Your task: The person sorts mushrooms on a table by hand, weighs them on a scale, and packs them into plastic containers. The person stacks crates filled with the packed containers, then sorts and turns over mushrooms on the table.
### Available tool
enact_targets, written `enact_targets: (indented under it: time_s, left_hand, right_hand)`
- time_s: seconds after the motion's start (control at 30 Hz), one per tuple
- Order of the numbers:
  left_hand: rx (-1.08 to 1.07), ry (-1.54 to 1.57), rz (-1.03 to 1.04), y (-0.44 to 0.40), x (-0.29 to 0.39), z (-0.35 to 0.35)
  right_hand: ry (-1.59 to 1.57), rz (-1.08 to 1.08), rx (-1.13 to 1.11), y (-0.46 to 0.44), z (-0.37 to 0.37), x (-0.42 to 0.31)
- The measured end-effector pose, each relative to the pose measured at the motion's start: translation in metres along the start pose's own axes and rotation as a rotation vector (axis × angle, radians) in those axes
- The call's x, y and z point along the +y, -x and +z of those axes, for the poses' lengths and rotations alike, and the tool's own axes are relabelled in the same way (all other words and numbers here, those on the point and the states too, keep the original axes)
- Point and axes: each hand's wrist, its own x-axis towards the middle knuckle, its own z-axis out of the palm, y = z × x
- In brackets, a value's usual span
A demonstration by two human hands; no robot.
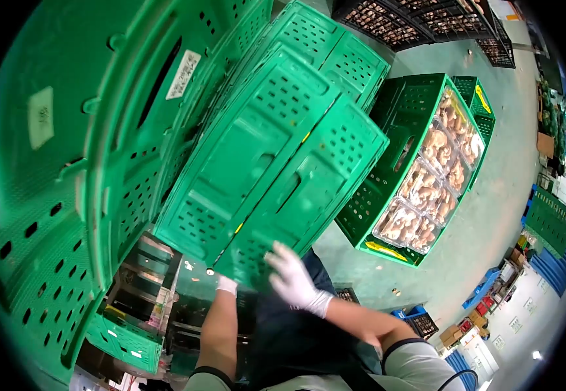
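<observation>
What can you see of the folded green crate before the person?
The folded crate looks plastic: two panels meet along a seam with yellow bits, both pierced by clustered slots. It appears tilted. The gloved right hand overlaps its near end, contact unclear; the left hand is mostly hidden there.

Your one camera rides on your head and faces forward and steeply down, taking in your left hand (pixel 227 285) and right hand (pixel 294 280) low in the middle. Its wide round view curves towards black corners. It sits very near the crate wall (pixel 42 195) on the left, a little farther from the folded crates (pixel 273 166), and farther still from the mushrooms (pixel 436 146). You see the room's far side tilted along the right edge.
</observation>
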Motion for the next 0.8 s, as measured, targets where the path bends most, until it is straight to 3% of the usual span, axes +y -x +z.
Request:
enact_targets:
  time_s: [0.1, 0.2, 0.27, 0.3, 0.33, 0.4, 0.47, 0.57, 0.67, 0.7, 0.8]
  left_hand:
    - [0.077, 0.078, -0.019, 0.005, 0.02, -0.036]
    - [0.096, 0.103, 0.01, -0.004, 0.046, -0.054]
    - [0.103, 0.113, 0.033, -0.011, 0.059, -0.059]
    - [0.104, 0.118, 0.038, -0.013, 0.061, -0.06]
    - [0.103, 0.122, 0.039, -0.016, 0.062, -0.061]
    - [0.091, 0.125, 0.033, -0.023, 0.063, -0.059]
    - [0.083, 0.142, 0.023, -0.027, 0.062, -0.057]
    - [0.069, 0.149, 0.01, -0.022, 0.059, -0.06]
    - [0.062, 0.153, 0.015, 0.0, 0.062, -0.059]
    - [0.062, 0.163, 0.017, 0.01, 0.063, -0.057]
    - [0.042, 0.184, 0.028, 0.055, 0.064, -0.054]
  right_hand:
    - [0.421, -0.177, 0.317, -0.081, -0.094, 0.03]
    - [0.468, -0.167, 0.667, -0.171, -0.183, 0.096]
    - [0.301, 0.077, 0.522, -0.216, -0.212, 0.138]
    - [0.039, 0.261, 0.34, -0.237, -0.217, 0.158]
    - [-0.246, 0.583, 0.213, -0.257, -0.215, 0.161]
    - [-0.387, 0.537, 0.002, -0.274, -0.198, 0.182]
    - [-0.261, 0.484, -0.162, -0.282, -0.193, 0.186]
    - [-0.055, 0.21, -0.385, -0.278, -0.195, 0.181]
    - [-0.267, 0.253, -0.342, -0.263, -0.191, 0.163]
    - [-0.426, 0.39, -0.278, -0.259, -0.193, 0.15]
    - [-0.335, 0.457, -0.213, -0.234, -0.205, 0.107]
